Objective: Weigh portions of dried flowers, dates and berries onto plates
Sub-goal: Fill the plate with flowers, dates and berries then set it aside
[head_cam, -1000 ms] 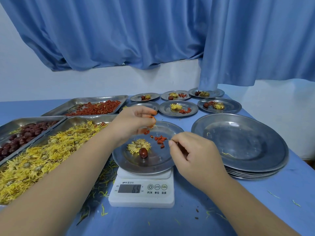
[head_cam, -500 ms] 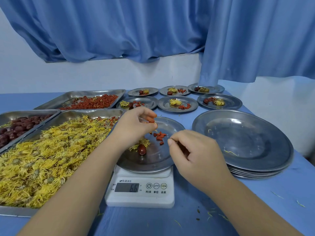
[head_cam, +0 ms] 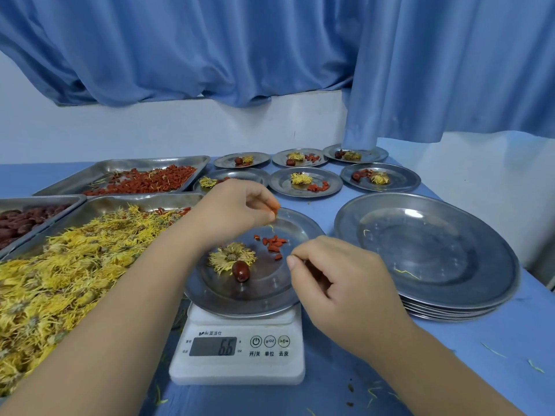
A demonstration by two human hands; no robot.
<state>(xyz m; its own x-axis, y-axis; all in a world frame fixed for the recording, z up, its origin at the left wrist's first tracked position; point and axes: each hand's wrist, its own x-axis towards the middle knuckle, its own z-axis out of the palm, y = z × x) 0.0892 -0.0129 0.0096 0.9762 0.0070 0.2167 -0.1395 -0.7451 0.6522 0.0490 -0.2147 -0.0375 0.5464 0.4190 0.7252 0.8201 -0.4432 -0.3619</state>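
A steel plate (head_cam: 228,301) sits on a white digital scale (head_cam: 237,364) that reads 6.6. On the plate lie a dried yellow flower (head_cam: 229,256), one dark red date (head_cam: 240,271) and a few red berries (head_cam: 273,243). My left hand (head_cam: 237,210) hovers over the plate's far rim and pinches red berries (head_cam: 275,210) at its fingertips. My right hand (head_cam: 339,280) is at the plate's right rim with fingers curled and thumb against the forefinger. Nothing shows between them.
Left of the scale stand trays of dried flowers (head_cam: 60,265), red berries (head_cam: 144,183) and dates (head_cam: 18,220). Several filled small plates (head_cam: 304,181) line the back. A stack of large plates (head_cam: 426,250) stands at the right. Petal scraps litter the blue tablecloth.
The scale reading rose from 6.5 to 6.6. My left hand still pinches berries and has drawn back a little, uncovering the flower. My right hand has stayed at the rim.
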